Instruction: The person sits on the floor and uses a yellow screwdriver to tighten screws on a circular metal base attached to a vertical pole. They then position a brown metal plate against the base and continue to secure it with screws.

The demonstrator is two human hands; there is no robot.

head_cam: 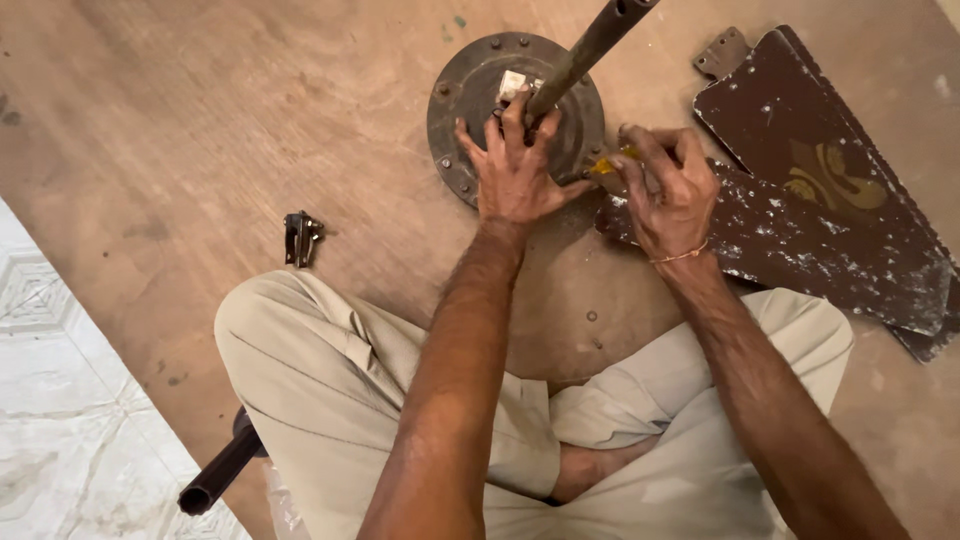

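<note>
Round metal motor housing [470,100] on the brown wooden board [200,120], both hands on it.

We judge it heavy, stiff, not fragile; hold best by the rod [585,50] or rim. Dark, rusty disc, bolts round its edge, rod rising from centre. Left hand [515,170] grip spread flat on the disc at the rod's base. Right hand [665,185] grip closed round a yellow-handled tool [605,165] at the rim. Fan blade [820,190] lies beside.
</note>
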